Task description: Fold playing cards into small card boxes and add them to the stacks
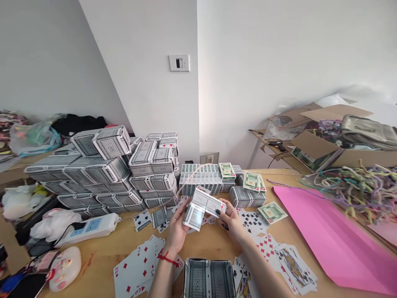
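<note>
Both of my hands are raised over the middle of the table, holding playing cards (209, 203) with grey patterned backs, joined in a bent strip. My left hand (177, 231), with a red cord at its wrist, grips the lower left part, where a shiny clear surface reflects light. At the strip's right end, my right hand (233, 220) pinches a card edge showing red print. Close to my body, between my forearms, stands an open-topped box (186, 275) built from cards. Loose cards (136, 265) fan out face up left of it, with more cards (294, 267) to the right.
A tall stack of card-covered blocks (105, 169) rises at the back left. Green card packs (273, 212) lie right of centre. A white power strip (89, 229) sits on the left, pink paper (322, 231) on the right, beside tangled yarn (353, 190). A wall stands behind.
</note>
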Demonstrator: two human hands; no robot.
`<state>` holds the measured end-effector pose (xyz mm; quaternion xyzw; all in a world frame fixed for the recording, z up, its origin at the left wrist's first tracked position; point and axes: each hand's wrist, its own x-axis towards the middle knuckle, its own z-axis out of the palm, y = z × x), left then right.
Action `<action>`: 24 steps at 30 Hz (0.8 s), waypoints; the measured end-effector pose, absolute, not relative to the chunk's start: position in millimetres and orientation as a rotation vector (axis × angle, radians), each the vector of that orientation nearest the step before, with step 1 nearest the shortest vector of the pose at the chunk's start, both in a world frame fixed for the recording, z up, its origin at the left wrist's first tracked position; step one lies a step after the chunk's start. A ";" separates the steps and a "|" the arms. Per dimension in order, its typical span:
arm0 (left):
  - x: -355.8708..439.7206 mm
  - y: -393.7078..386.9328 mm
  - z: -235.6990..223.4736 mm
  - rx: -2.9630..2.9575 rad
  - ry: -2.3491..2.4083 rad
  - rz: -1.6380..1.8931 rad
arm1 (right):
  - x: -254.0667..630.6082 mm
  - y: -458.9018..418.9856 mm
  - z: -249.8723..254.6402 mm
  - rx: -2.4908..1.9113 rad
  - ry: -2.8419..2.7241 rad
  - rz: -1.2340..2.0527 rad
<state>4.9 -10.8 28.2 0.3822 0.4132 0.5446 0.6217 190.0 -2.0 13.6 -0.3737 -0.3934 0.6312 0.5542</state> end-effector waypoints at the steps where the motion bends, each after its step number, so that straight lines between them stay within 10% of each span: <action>1: 4.1 -10.2 27.6 0.782 0.924 1.239 | 189.9 -1.7 13.1 -0.898 -0.950 1.493; 24: 10.6 -7.1 14.1 1.022 1.256 1.121 | 165.2 -9.1 -5.4 -1.425 -1.415 0.821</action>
